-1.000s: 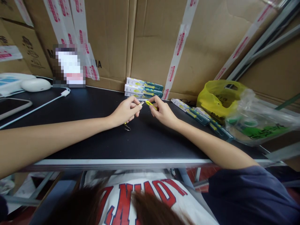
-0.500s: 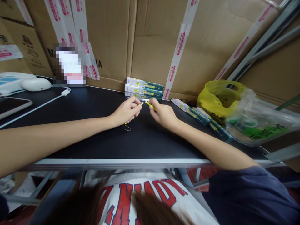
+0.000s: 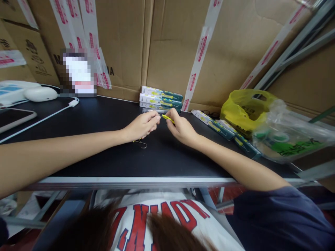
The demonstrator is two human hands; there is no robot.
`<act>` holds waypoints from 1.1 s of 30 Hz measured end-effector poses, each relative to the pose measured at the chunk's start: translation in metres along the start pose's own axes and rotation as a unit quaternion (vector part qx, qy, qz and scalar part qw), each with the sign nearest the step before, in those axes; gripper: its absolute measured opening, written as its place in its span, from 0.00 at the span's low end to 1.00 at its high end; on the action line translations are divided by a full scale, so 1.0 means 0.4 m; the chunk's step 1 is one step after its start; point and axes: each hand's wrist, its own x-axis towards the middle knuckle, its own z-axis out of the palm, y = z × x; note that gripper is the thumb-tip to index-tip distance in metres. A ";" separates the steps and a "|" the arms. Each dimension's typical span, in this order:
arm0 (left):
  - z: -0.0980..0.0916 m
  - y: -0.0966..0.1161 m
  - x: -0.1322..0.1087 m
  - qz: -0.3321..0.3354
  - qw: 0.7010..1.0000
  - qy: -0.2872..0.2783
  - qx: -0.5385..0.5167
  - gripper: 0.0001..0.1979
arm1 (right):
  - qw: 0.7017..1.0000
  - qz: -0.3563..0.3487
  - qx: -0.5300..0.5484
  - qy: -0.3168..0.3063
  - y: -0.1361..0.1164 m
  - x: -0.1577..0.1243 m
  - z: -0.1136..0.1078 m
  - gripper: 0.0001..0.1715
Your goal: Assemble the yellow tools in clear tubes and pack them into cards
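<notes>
Over the black table, my left hand [image 3: 143, 125] is closed, its fingertips pinched round a small metal part mostly hidden by them. A thin metal hook [image 3: 142, 144] with a bit of yellow sticks out below that hand. My right hand [image 3: 182, 127] is closed on a slim yellow piece [image 3: 168, 118], whose tip points at the left fingertips. Only a narrow gap separates the two hands. Right behind them, printed narrow boxes [image 3: 161, 99] are stacked against the cardboard.
Two more narrow boxes [image 3: 213, 125] lie at the right, beside a yellow plastic bag [image 3: 235, 108] and a clear bag [image 3: 290, 136]. At the left are a phone [image 3: 15, 118], a white cable [image 3: 44, 118] and a white rounded device [image 3: 40, 93]. Cardboard [image 3: 172, 45] stands behind.
The metal hook under my left hand has shifted slightly right and down. My left fingertips now cover more of the metal part, and more of the yellow piece shows at my right fingers.
</notes>
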 end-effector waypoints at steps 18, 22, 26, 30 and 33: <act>0.010 0.017 -0.011 0.003 1.000 0.008 -0.008 0.09 | 0.999 0.023 -0.023 -0.015 -0.019 -0.008 0.021 0.06; 0.008 0.013 -0.004 -0.044 0.998 0.001 -0.055 0.08 | 0.995 0.002 0.095 0.023 -0.013 -0.007 0.020 0.02; 0.008 0.015 -0.003 -0.048 0.997 -0.005 -0.066 0.11 | 0.993 -0.001 0.111 0.032 -0.016 -0.006 0.011 0.02; 0.008 0.018 -0.004 -0.058 0.996 -0.016 -0.070 0.13 | 0.995 0.005 0.093 0.024 -0.023 -0.007 0.001 0.02; 0.008 0.018 -0.003 -0.060 0.995 -0.021 -0.071 0.12 | 0.997 0.007 0.067 0.024 -0.025 -0.007 -0.001 0.02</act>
